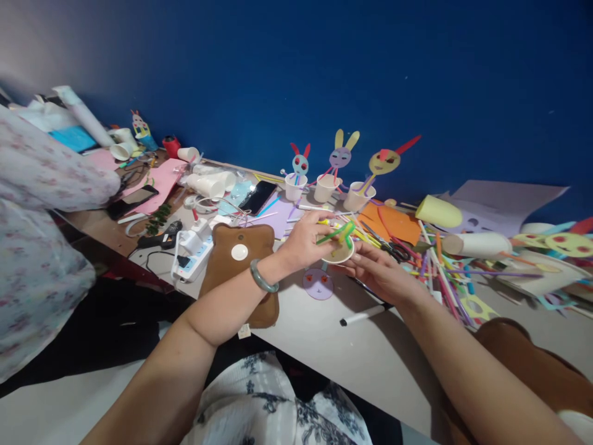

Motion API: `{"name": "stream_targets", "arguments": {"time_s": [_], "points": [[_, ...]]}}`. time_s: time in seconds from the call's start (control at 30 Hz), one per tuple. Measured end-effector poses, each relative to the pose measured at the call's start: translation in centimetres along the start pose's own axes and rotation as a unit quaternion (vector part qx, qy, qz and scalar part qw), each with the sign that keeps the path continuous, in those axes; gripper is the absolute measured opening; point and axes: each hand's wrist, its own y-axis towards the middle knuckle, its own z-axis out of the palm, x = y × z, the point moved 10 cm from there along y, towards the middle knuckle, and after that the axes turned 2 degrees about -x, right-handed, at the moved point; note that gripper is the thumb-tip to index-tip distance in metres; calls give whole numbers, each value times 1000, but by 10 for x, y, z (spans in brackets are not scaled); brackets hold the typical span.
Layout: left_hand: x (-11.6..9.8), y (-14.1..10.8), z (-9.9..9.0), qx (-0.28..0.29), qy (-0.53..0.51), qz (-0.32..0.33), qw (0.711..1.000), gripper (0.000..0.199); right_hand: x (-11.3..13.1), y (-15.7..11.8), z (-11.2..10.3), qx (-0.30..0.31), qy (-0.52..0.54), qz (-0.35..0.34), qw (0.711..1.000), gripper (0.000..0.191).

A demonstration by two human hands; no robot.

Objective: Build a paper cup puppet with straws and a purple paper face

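Observation:
My right hand [377, 270] is closed on a small paper cup [341, 254], holding it tilted so its mouth faces me. At the cup's left rim, my left hand [306, 242], with a bangle on its wrist, pinches a green pipe cleaner [328, 235]. A bent yellow-green pipe cleaner [348, 233] sticks out of the cup. Below the cup lies a round purple paper face [318, 284] with red eyes. Some of the left fingertips are hidden behind the cup.
Three cups with paper-face figures [299, 165] stand along the blue wall. A brown bear-shaped pad [241, 278], a power strip [194, 256] and a marker [364, 315] lie near me. Scissors [398, 250] and several pipe cleaners [447, 281] lie right. Another person's sleeve [55, 161] is left.

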Motion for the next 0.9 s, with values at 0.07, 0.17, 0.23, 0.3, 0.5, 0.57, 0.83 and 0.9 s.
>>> {"name": "stream_targets", "arguments": {"time_s": [0.07,0.17,0.23,0.3,0.5,0.57,0.83,0.9], "points": [[5,0,1,5,2,-25,1000,5,0,-1,4,9,7,0,1000,29],[11,-1,3,19,-5,-49,999,6,-1,0,6,20,13,3,1000,27],[11,-1,3,33,-27,-55,998,9,-1,0,5,22,12,4,1000,27],[7,1,-1,38,-68,-46,996,17,-2,0,3,25,5,10,1000,28],[-12,2,-5,48,-183,2,982,29,-10,-1,6,59,-1,42,997,27],[-12,2,-3,47,-206,-1,977,27,-10,-1,8,62,13,38,997,25],[4,0,-10,-33,-165,-64,984,33,-12,-2,9,38,50,49,997,26],[7,-1,-10,-53,-172,-77,981,34,-12,-1,9,30,57,49,997,27]]}}
